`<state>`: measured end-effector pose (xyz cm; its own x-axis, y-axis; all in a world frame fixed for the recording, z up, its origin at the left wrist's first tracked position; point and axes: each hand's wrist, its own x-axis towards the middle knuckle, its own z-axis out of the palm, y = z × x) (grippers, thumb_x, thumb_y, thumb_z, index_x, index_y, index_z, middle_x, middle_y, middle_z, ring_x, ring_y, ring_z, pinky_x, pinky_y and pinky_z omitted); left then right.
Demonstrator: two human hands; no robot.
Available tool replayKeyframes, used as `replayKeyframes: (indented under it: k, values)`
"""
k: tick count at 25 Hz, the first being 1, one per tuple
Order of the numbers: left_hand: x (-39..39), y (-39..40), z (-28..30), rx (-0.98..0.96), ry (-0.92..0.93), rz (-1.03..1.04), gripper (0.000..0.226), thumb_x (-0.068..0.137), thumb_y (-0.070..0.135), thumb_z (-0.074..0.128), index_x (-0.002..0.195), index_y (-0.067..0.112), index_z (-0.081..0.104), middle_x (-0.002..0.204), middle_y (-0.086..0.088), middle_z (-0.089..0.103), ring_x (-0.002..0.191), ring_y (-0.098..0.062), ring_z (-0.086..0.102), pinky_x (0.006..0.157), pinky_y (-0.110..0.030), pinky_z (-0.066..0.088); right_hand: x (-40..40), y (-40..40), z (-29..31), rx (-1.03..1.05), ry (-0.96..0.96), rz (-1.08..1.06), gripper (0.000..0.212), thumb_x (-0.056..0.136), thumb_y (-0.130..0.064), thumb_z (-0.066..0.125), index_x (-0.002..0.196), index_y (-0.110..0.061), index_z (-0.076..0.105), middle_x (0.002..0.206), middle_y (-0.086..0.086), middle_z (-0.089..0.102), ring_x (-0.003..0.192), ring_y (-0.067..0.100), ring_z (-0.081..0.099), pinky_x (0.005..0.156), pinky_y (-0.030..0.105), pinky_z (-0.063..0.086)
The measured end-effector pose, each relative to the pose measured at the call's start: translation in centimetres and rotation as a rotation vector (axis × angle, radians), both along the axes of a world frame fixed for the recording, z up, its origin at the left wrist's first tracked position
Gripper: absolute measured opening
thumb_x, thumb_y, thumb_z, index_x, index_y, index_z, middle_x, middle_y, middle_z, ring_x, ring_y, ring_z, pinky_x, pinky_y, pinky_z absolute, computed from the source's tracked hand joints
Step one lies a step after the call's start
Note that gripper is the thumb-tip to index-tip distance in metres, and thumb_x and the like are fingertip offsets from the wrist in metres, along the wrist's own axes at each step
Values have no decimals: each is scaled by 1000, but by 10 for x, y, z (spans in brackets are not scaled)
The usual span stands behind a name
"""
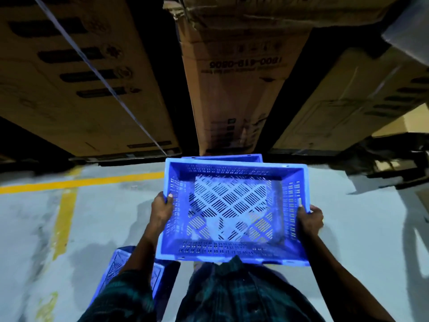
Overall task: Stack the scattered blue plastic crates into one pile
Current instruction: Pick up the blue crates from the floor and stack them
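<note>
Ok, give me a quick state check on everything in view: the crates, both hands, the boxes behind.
Held crate: upright, empty, carried off the floor by its two short sides.
Left hand: gripping the crate's left rim.
Right hand: gripping the crate's right rim.
Far crate: mostly hidden behind the held one, only its rim shows.
Near crate: on the floor at lower left, partly hidden by the left arm.
Cardboard boxes: closed, standing in a row; top of the middle one torn.
</note>
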<state>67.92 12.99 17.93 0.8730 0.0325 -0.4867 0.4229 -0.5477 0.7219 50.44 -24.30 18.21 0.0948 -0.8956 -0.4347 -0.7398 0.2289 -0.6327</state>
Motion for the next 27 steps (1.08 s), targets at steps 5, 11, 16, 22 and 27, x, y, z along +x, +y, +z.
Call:
replayKeyframes:
  k: [5, 11, 16, 22, 27]
  values:
    - [36, -35, -28, 142, 69, 54, 32, 102, 20, 45, 107, -12, 49, 109, -38, 62, 100, -50, 63, 81, -49, 52, 41, -24, -29, 69, 29, 33, 35, 91, -23, 61, 121, -7, 53, 114, 25, 63, 113, 40, 57, 102, 44, 40]
    - [90, -56, -70, 163, 207, 124, 37, 98, 24, 54, 124, -2, 45, 122, -29, 61, 107, -42, 63, 89, -47, 52, 104, -53, -80, 126, 58, 142, 36, 92, -21, 59, 124, -4, 52, 119, 25, 63, 117, 39, 55, 102, 41, 39]
    - [133, -60, -110, 114, 176, 178, 44, 94, 23, 62, 127, 6, 39, 121, -23, 63, 106, -38, 65, 92, -47, 53, 151, -59, -117, 82, 16, 180, 33, 92, -18, 57, 121, -5, 53, 114, 24, 64, 108, 36, 59, 96, 38, 44]
    - [171, -65, -145, 15, 123, 185, 48, 90, 24, 69, 129, 9, 45, 121, -19, 65, 103, -36, 67, 90, -47, 56, 183, -73, -146, 65, 9, 243, 31, 92, -14, 54, 121, -5, 52, 111, 24, 64, 105, 37, 60, 93, 39, 45]
    - [165, -66, -171, -40, 161, 195, 45, 90, 19, 69, 130, 8, 51, 120, -18, 67, 101, -37, 69, 90, -48, 57, 182, -84, -160, 104, 47, 388, 36, 92, -10, 52, 128, -8, 46, 114, 23, 62, 100, 35, 60, 92, 43, 46]
